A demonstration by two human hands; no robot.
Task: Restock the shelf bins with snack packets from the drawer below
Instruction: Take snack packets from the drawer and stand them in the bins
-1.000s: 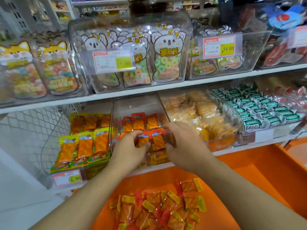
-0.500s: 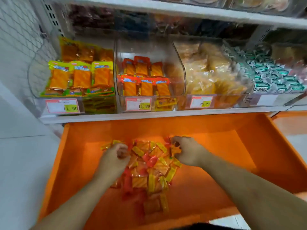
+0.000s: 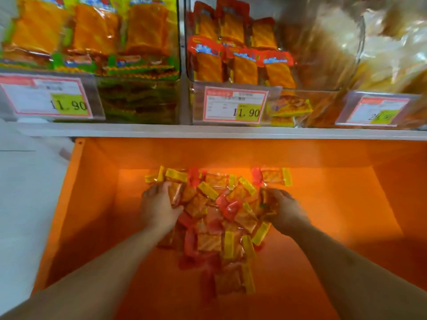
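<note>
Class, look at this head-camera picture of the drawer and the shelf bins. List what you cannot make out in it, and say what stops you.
1. Third price tag, head view: digits smeared by motion blur.
2. Pale packets in the rightmost bin: blurred, cut off by the right edge.
3. Left hand and right hand: fingers buried in the snack packets, so the grip is unclear.
4. Print on those packets: too small.
5. Orange drawer: front cut off by the bottom edge.

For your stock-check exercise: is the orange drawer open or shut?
Open: the orange drawer juts out below the shelf, its packets exposed.
</note>
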